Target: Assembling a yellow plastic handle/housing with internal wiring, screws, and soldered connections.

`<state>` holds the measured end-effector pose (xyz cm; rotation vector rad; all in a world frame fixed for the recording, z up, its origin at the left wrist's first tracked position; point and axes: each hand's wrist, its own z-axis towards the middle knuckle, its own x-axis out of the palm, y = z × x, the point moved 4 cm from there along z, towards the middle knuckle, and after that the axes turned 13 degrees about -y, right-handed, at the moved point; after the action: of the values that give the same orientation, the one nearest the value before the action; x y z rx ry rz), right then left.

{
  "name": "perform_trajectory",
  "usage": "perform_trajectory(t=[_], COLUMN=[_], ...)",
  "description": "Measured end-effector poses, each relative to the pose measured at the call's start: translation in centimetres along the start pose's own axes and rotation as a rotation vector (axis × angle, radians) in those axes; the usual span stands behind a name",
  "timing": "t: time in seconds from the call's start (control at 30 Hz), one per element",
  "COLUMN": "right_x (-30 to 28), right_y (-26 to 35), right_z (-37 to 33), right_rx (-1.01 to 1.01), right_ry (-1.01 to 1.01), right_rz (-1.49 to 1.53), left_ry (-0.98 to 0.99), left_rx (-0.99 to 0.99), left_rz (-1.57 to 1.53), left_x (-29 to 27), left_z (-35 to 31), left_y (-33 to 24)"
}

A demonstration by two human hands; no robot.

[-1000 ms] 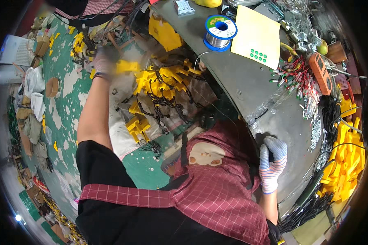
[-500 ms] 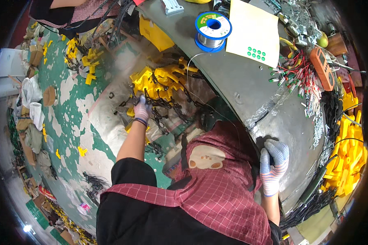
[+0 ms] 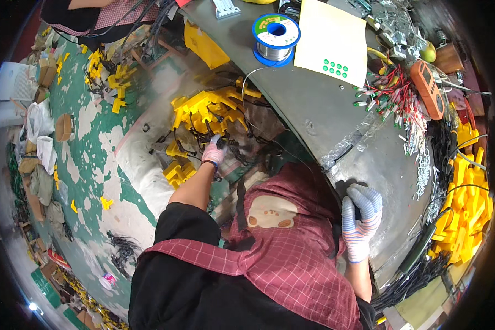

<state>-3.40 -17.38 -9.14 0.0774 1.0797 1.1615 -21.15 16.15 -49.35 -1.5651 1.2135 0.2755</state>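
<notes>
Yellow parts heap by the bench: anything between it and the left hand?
Only black cables, along the near side of the yellow parts heap, at the fingertips of the left hand; nothing else visible.

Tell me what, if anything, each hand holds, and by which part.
The left hand is at thin, looped black cables; whether it grips them is unclear. The right hand shows nothing held.

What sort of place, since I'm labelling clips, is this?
Probably an electrical assembly workshop: a grey metal bench holds a round blue-rimmed spool of silvery wire and thin red wires; yellow plastic parts lie heaped below.
</notes>
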Motion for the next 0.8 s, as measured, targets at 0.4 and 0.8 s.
perform_trajectory(t=[0.4, 0.8], right_x=[-1.5, -5.4], right_y=[-1.4, -2.6], right_z=[0.5, -1.8], right_rx=[-0.008, 0.131], right_ry=[-0.01, -0.222], right_rz=[0.025, 0.238], left_ry=[0.469, -0.343], left_rx=[0.395, 1.411], left_rz=[0.249, 0.038], left_x=[-5.7, -14.7], left_z=[-3.1, -17.7], left_y=[-7.8, -50.4])
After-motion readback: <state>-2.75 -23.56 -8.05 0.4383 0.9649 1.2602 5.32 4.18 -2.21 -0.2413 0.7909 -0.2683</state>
